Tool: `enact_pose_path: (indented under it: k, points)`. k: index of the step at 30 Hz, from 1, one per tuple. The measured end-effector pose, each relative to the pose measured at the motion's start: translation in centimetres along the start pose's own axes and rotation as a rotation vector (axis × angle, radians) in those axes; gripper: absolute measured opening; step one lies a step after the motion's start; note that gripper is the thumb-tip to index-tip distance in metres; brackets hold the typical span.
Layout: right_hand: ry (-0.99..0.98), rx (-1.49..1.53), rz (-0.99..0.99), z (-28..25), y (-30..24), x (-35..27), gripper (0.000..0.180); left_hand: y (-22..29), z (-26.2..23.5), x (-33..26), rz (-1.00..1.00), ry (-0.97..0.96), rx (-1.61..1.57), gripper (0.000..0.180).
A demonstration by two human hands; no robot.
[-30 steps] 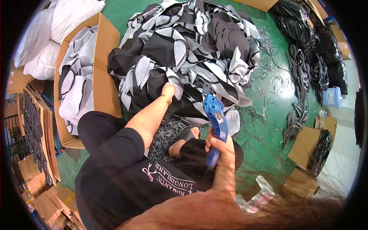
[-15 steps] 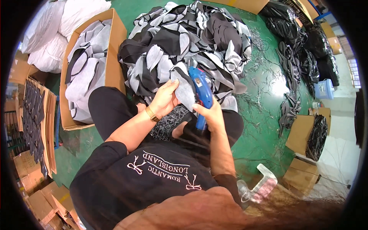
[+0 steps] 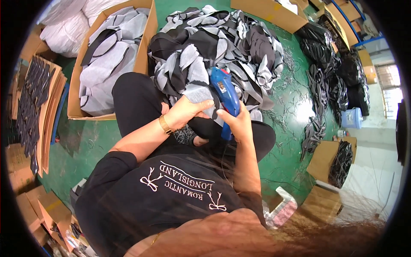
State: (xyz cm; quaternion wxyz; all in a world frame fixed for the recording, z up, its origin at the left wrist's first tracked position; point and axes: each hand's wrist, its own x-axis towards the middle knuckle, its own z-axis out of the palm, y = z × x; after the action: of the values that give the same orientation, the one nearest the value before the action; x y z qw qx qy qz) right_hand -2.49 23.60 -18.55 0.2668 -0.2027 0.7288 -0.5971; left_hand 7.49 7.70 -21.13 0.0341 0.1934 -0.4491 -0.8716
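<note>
In my left hand (image 3: 186, 112) is a grey fabric piece (image 3: 198, 93), pinched between thumb and fingers just left of the tool. My right hand (image 3: 238, 125) wraps around the lower body of blue electric scissors (image 3: 227, 94), whose head points away from me at the fabric. The blades are too small to make out against the cloth. Beyond both hands lies a large heap of cut grey and black fabric pieces (image 3: 205, 43). Thin dark trimmings (image 3: 185, 135) lie on the floor between my crossed legs.
At the left stands an open cardboard box (image 3: 150, 45) filled with similar fabric pieces. White sacks (image 3: 64, 38) sit behind it. Scraps (image 3: 280, 118) litter the green floor (image 3: 274, 150). Black plastic bags (image 3: 319, 47), a blue bucket (image 3: 352, 118) and more cartons (image 3: 269, 15) line the right side.
The fabric piece has turned in my left hand: its pointed end hung toward me, and now the cloth spreads away beyond my fingers. My right hand keeps hold of the electric scissors.
</note>
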Motion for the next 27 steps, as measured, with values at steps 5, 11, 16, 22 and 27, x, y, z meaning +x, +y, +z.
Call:
enact_pose_path:
  k: [5,11,16,22,27]
  points:
    - [-0.006,0.163,0.104,-1.4,-0.4,-3.0,0.029,1.2,-1.5,-0.8,0.031,0.095,-0.215,0.029]
    - [-0.078,0.074,0.222,-2.0,0.5,-7.5,0.031,1.5,-1.7,-0.6,0.172,0.148,-0.242,0.022]
    - [-0.092,0.063,0.283,-2.1,1.5,-8.2,0.032,1.3,-1.2,-0.6,0.197,0.164,-0.228,0.021]
    - [-0.11,0.151,0.276,-2.4,1.9,-7.7,0.032,1.5,-1.0,-0.9,0.221,0.148,-0.125,0.021]
    - [-0.135,0.192,0.292,-2.4,1.3,-7.2,0.032,2.2,-1.4,-1.4,0.248,0.074,0.062,0.018]
